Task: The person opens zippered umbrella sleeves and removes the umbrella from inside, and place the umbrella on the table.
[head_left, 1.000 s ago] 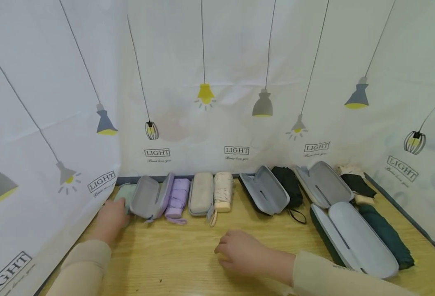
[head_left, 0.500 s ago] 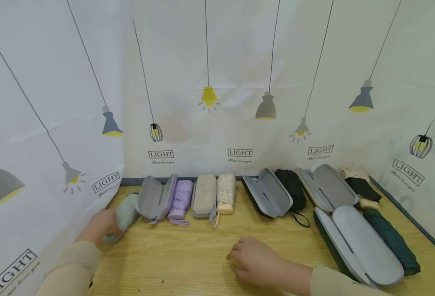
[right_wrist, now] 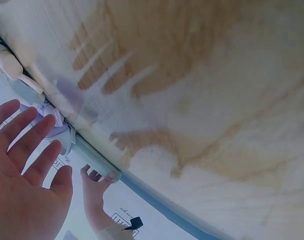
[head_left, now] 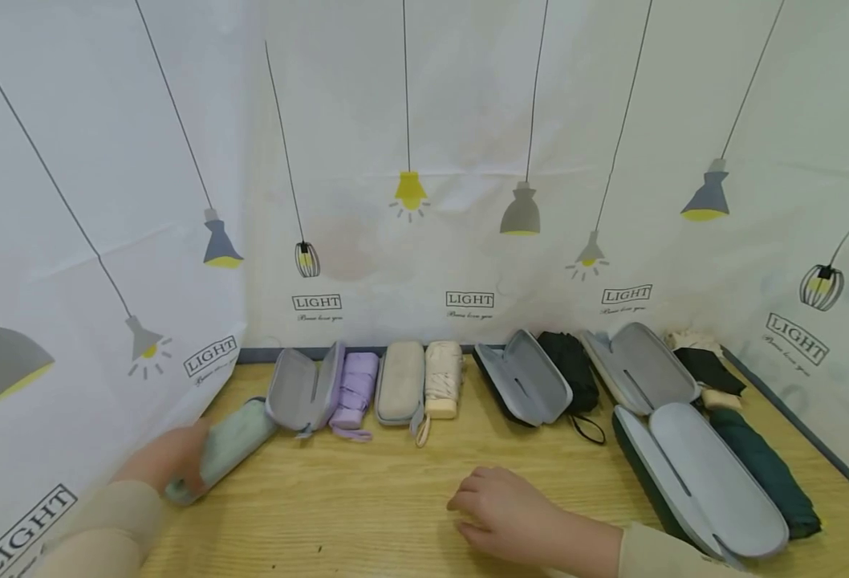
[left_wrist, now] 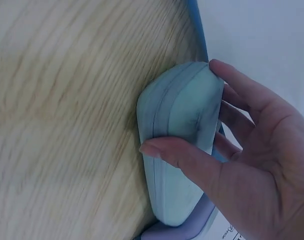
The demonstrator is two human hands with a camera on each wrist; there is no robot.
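At the left end of the row, my left hand [head_left: 172,457] grips the near end of a pale green zippered case [head_left: 237,440]. In the left wrist view, the thumb lies over the zip side of the closed case [left_wrist: 187,112] and the fingers curl round the far side. The case slants across the table's left edge, its far end beside an open purple case [head_left: 298,393] with grey lining. Over the middle of the table is my right hand [head_left: 504,510], holding nothing. In the right wrist view its fingers [right_wrist: 37,130] are spread and relaxed.
Along the back stand a purple folded umbrella [head_left: 355,385], a beige case [head_left: 400,381], a cream umbrella [head_left: 442,373], an open black case [head_left: 529,389] and a black umbrella [head_left: 570,371]. An open dark-green case [head_left: 716,482] and green umbrella [head_left: 764,474] lie at right.
My left hand has drawn the pale green case from beside the purple case toward the near left, turning it aslant. My right hand has shifted slightly right.
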